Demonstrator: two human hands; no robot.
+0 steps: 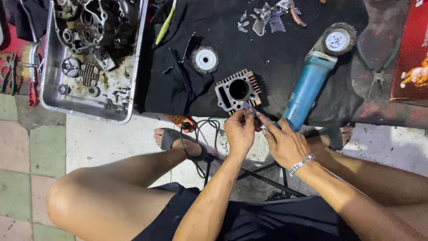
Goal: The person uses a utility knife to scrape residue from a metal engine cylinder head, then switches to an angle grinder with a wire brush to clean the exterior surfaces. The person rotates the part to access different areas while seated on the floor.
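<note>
My left hand (240, 130) and my right hand (281, 142) meet just below a finned metal engine cylinder (237, 91) that lies on a black cloth (267, 58). Together the fingers pinch a small thin piece (248, 107) at the cylinder's near edge; what it is I cannot make out. A metal bracelet circles my right wrist. A blue angle grinder (310, 82) with a wire wheel lies right of the cylinder, close to my right hand.
A metal tray (53, 96) of greasy engine parts sits at the left. A loose wire wheel (205, 59), a yellow-green tool (166, 23), gasket scraps (266, 15) and pliers (378, 73) lie on the cloth. My sandalled feet rest on tiled floor, with a black cable between them.
</note>
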